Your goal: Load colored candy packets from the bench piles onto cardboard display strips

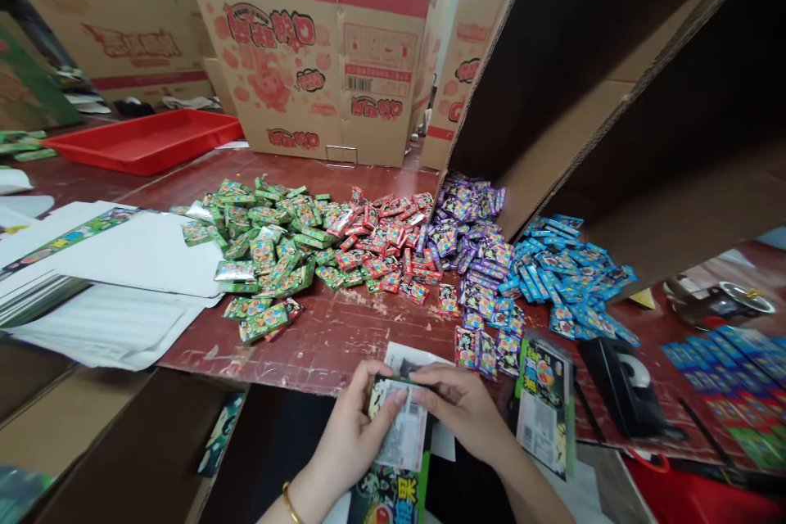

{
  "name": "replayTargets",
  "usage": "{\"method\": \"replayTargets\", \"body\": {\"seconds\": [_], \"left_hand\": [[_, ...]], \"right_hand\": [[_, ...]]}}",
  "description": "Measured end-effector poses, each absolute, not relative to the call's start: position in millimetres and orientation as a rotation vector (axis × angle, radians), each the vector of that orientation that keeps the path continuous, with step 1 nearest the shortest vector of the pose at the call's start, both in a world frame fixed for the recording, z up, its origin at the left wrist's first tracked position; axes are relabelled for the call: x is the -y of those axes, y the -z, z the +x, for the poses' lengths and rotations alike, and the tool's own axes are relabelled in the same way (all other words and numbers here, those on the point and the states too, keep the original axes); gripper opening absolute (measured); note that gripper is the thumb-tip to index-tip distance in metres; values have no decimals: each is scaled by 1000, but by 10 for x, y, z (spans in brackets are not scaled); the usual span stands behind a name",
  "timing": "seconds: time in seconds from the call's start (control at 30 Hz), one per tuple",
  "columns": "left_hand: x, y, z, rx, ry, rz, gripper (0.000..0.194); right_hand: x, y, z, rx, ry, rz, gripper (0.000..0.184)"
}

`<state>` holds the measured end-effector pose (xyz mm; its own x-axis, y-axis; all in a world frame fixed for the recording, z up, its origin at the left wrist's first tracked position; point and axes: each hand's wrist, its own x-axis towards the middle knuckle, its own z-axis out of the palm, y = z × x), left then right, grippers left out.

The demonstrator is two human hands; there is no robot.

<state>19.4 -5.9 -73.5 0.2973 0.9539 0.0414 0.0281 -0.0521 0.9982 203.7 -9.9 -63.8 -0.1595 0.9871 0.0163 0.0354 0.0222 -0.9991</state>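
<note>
My left hand point(362, 417) grips the left side of a green and black printed candy package point(396, 467), its thumb on the white label. My right hand point(458, 405) pinches the same package at its top edge. The package is held upright at the table's front edge, with a white sheet point(443, 438) behind it. Right of my right hand lies a similar printed package point(540, 401). In front of my hands are small candy packets in piles: green point(270, 237), red point(381, 237), purple point(482, 262) and blue point(558, 270).
Cardboard boxes point(307, 74) stand at the back, and a large open carton point(577, 82) leans over the right side. A red tray point(153, 143) is at back left, white sheets point(147, 254) at left. A black tape dispenser point(623, 393) sits at right near packets in rows point(725, 385).
</note>
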Motion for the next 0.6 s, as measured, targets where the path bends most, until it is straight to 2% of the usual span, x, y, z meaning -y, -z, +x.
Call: {"method": "replayTargets", "body": {"seconds": [0.07, 0.13, 0.2, 0.27, 0.43, 0.53, 0.6], "left_hand": [[50, 715, 184, -1006, -1005, 1394, 17], [77, 713, 210, -992, -1030, 1326, 32], [145, 748, 261, -987, -1104, 1217, 54], [231, 815, 309, -1020, -1194, 1125, 64], [278, 922, 307, -1104, -1140, 1244, 35], [163, 901, 295, -1082, -1086, 1391, 16], [90, 881, 315, -1037, -1170, 1451, 9]], "right_hand": [[199, 699, 1999, 1283, -1240, -1166, 24], [277, 752, 1942, 1158, -1205, -1144, 32], [324, 803, 1869, 1087, -1171, -1128, 30], [339, 843, 1794, 1089, -1081, -1154, 21], [311, 877, 1649, 1117, -869, -1135, 8], [302, 903, 1593, 1130, -790, -1119, 8], [298, 924, 1578, 1080, -771, -1143, 13]]}}
